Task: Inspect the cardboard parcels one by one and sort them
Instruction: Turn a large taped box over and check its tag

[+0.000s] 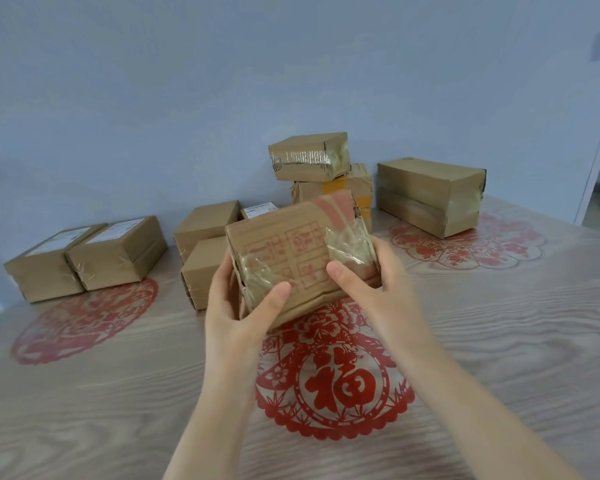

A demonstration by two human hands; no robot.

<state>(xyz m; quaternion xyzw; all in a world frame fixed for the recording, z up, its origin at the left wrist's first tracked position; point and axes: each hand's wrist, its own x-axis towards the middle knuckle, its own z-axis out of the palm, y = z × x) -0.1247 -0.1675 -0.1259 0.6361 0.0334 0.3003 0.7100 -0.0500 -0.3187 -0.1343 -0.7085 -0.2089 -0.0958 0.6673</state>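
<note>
A pale blue wall [187, 81] backs a wood-grain counter [118, 393] decorated with red paper-cut designs [333, 379]. Above the middle design, a parcel [291, 244] is held clear of the surface. It is tilted toward the camera, probably so its taped, red-printed face can be checked; the printing is too blurred to read.

The left hand [232, 306] grips the near-left corner and the right hand [371, 282] grips the right end. On both, the fingers [274, 296] curl round the cardboard with the thumbs pressed on the front.

Two labelled boxes [84, 258] sit side by side at the left. A cluster of small boxes [205, 226] lies just behind the parcel and is partly hidden by it, which crowds any forward set-down. Further back stands a stack of two boxes [309, 155], with a long box [426, 195] to its right.
</note>
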